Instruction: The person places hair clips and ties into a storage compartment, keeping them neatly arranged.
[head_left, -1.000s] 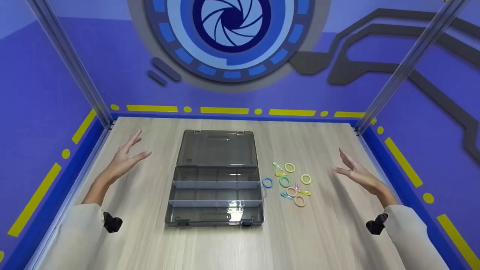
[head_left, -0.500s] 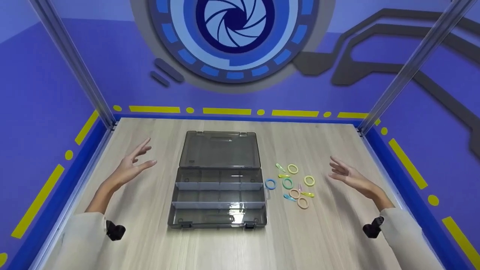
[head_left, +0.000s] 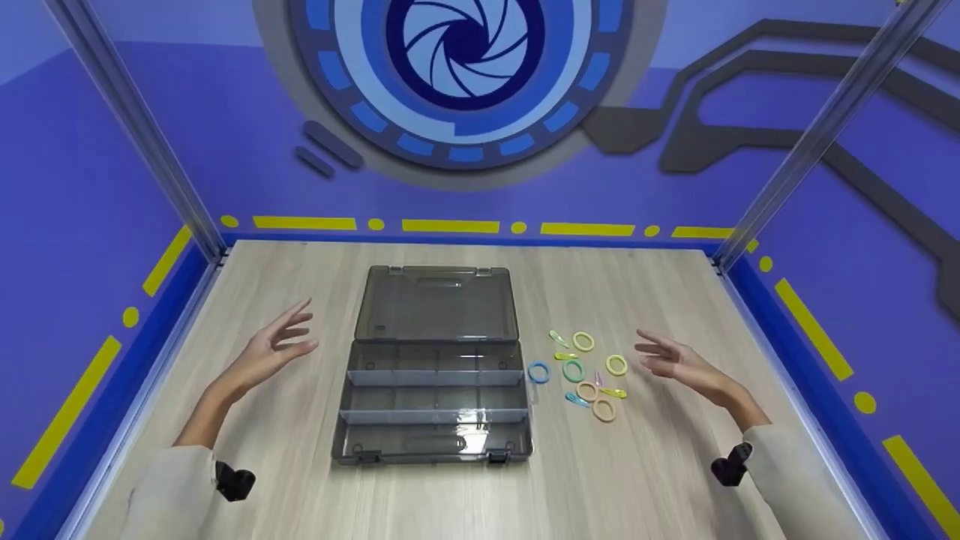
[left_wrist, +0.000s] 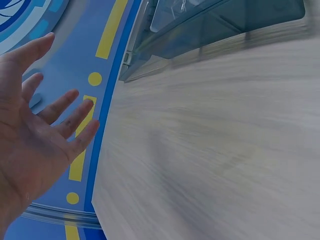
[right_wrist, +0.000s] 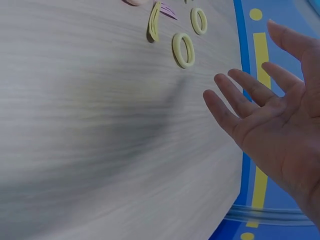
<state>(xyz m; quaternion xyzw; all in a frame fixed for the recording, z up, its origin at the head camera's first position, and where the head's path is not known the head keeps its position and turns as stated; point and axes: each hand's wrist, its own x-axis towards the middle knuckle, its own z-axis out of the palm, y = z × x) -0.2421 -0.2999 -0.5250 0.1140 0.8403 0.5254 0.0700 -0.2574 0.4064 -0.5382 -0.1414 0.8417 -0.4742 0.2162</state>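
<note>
My left hand [head_left: 261, 358] hovers left of an open smoky-grey compartment box [head_left: 433, 416], its fingers relaxed and apart and nothing in them. Over on the other side, my right hand [head_left: 686, 367] is held above the table with loosely spread fingers, also holding nothing. Nearest to it is a yellow hair tie [head_left: 616, 365]. Between box and right hand lie more hair ties: a second yellow one [head_left: 583, 341], a green one [head_left: 573, 370], a blue one [head_left: 538, 372] and two peach ones [head_left: 604, 409]. Several snap hair clips are scattered among them, including a yellow clip [head_left: 613, 393] and a blue clip [head_left: 577, 400].
The box lid [head_left: 437, 304] is folded back flat toward the rear, and white dividers [head_left: 435, 379] split the tray into rows. A wooden tabletop [head_left: 600, 487] carries everything. Blue panels [head_left: 450, 202] with metal corner posts [head_left: 810, 142] enclose the back and sides.
Both hands have moved inward, toward the box and the hair ties, and slightly nearer the front. The box, hair ties and clips stay in place; the head view shifts slightly.
</note>
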